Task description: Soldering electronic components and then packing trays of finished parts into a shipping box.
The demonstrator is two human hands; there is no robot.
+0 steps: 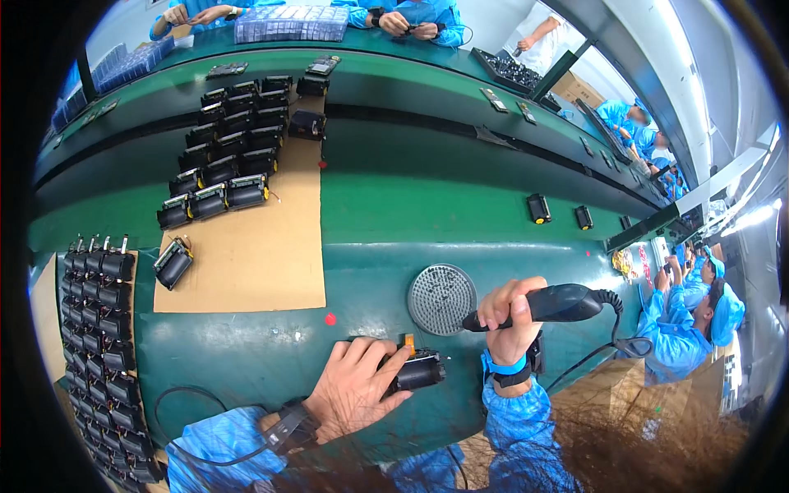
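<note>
My right hand [511,316] is wrapped round a black electric screwdriver [567,303], its narrow end pointing left and a coiled cord leaving its thick end. Under my left hand [358,384], a black cylindrical module [419,371] with a small circuit board lies on the green bench. Thumb and fingers grip its left end, and an orange flex strip [408,341] stands up beside the index finger. The screwdriver's tip is apart from the module, above the edge of a round grey dimpled dish [442,297]. Both wrists wear dark straps with cords.
Similar modules stand in rows on cardboard [246,271] at the far left and in a stacked block [99,329] at the left edge. Two more modules [538,208] sit on the green belt. A shelf rail [394,115] runs across the back. Co-workers in blue sit opposite and at right.
</note>
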